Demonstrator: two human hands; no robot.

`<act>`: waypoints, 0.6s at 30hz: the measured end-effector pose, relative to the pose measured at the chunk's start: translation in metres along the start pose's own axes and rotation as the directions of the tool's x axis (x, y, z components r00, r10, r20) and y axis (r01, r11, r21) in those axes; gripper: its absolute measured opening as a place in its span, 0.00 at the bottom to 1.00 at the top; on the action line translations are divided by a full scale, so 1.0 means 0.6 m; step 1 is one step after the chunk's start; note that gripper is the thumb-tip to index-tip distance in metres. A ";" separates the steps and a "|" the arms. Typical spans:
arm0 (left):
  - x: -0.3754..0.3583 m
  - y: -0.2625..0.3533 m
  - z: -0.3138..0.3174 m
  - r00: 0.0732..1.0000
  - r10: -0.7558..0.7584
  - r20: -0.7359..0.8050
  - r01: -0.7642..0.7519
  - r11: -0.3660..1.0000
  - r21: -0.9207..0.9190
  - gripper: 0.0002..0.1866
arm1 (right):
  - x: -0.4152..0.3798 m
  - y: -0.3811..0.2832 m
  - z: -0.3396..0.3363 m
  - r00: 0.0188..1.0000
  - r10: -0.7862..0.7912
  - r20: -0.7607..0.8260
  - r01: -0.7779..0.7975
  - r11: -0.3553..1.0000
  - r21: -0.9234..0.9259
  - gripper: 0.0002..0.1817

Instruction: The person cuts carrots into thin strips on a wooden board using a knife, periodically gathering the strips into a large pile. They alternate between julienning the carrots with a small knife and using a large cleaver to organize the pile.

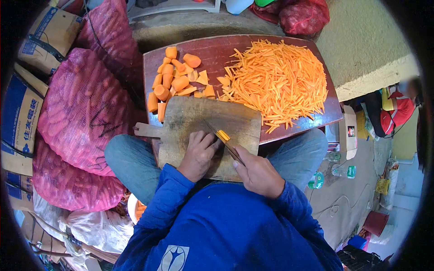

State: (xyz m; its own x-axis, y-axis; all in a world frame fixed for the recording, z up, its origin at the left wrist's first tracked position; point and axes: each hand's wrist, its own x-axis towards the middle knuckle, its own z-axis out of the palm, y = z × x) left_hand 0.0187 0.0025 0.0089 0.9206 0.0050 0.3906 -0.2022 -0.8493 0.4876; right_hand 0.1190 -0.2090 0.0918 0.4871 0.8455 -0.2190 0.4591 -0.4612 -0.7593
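Note:
My right hand (pixel 260 174) is closed around the handle of a knife (pixel 233 152), whose blade points up and left across the wooden cutting board (pixel 181 131). A few cut carrot strips (pixel 223 135) lie against the blade. My left hand (pixel 201 153) rests on the board just left of the knife, its fingers curled in; anything under them is hidden. Beyond the board, carrot chunks (pixel 167 81) sit at the left of a dark red table (pixel 210 54). A large heap of carrot sticks (pixel 280 81) covers the table's right side.
Pink mesh sacks of carrots (pixel 83 113) are piled at the left beside cardboard boxes (pixel 20 117). A white container (pixel 134 208) with carrot pieces stands by my left knee. Plastic bottles (pixel 316 179) stand on the floor at right. A person in red (pixel 400 113) is farther right.

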 end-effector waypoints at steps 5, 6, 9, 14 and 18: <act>-0.006 -0.002 0.001 1.000 0.012 -0.021 -0.011 1.000 0.025 0.21 | 0.000 0.017 -0.002 0.997 -0.072 -0.022 0.073 0.996 0.050 0.25; -0.006 -0.001 0.002 0.999 0.011 -0.036 -0.010 1.000 0.022 0.21 | -0.007 0.016 -0.003 0.997 -0.074 -0.034 0.076 0.996 0.055 0.26; -0.005 0.002 0.000 0.999 -0.015 -0.033 0.015 1.000 0.006 0.20 | -0.023 0.002 -0.004 0.997 -0.066 -0.031 0.068 0.997 0.046 0.27; -0.003 0.001 -0.003 1.000 0.001 -0.009 -0.001 1.000 0.012 0.20 | -0.014 0.004 0.008 0.999 -0.041 -0.020 0.041 0.999 -0.028 0.27; -0.003 -0.002 0.002 0.999 0.027 -0.038 -0.026 0.999 0.028 0.20 | 0.015 0.004 0.009 0.999 -0.040 0.008 0.040 0.998 -0.038 0.27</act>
State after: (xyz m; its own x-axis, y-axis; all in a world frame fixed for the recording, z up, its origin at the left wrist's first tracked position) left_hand 0.0176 0.0028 0.0066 0.9015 0.0025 0.4328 -0.2162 -0.8638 0.4552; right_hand 0.1207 -0.2009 0.0845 0.4628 0.8651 -0.1935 0.5059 -0.4370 -0.7437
